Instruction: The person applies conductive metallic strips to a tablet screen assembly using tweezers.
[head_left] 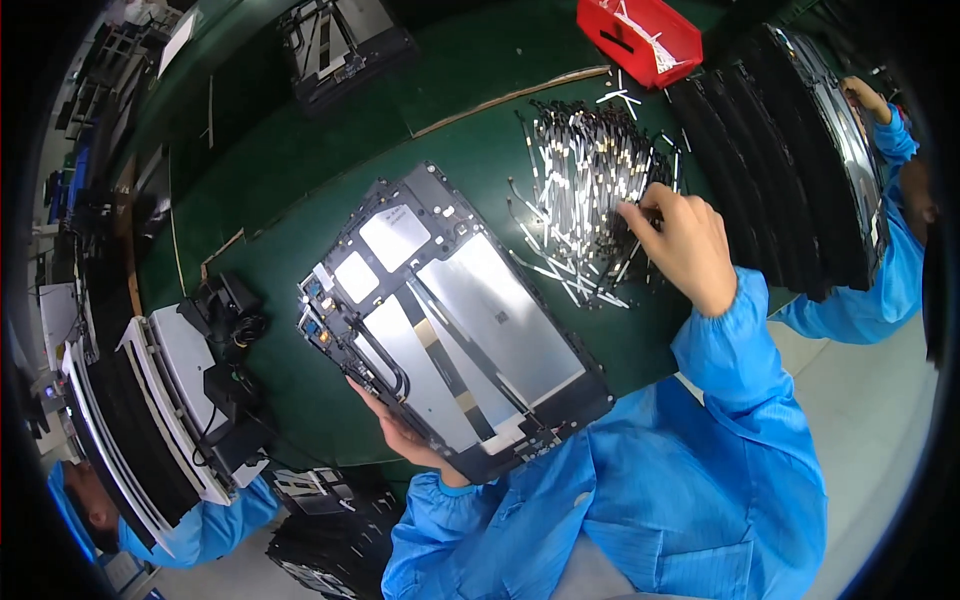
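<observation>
Dark green tabletop (pixel 300 230); black frame (pixel 455 320) with silvery panels; silver-and-black strips (pixel 585 190), perhaps striped; red bin (pixel 640 40); bright blue sleeves (pixel 740 370).

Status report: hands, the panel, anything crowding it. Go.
Left hand grips near edge of open tablet back panel. Right hand picking in pile of thin metal strips. Panel flat on green mat; nothing on it.

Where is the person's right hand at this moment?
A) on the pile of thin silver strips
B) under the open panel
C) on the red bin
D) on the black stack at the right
A: the right hand rests its fingers on the pile of thin silver strips.
</observation>
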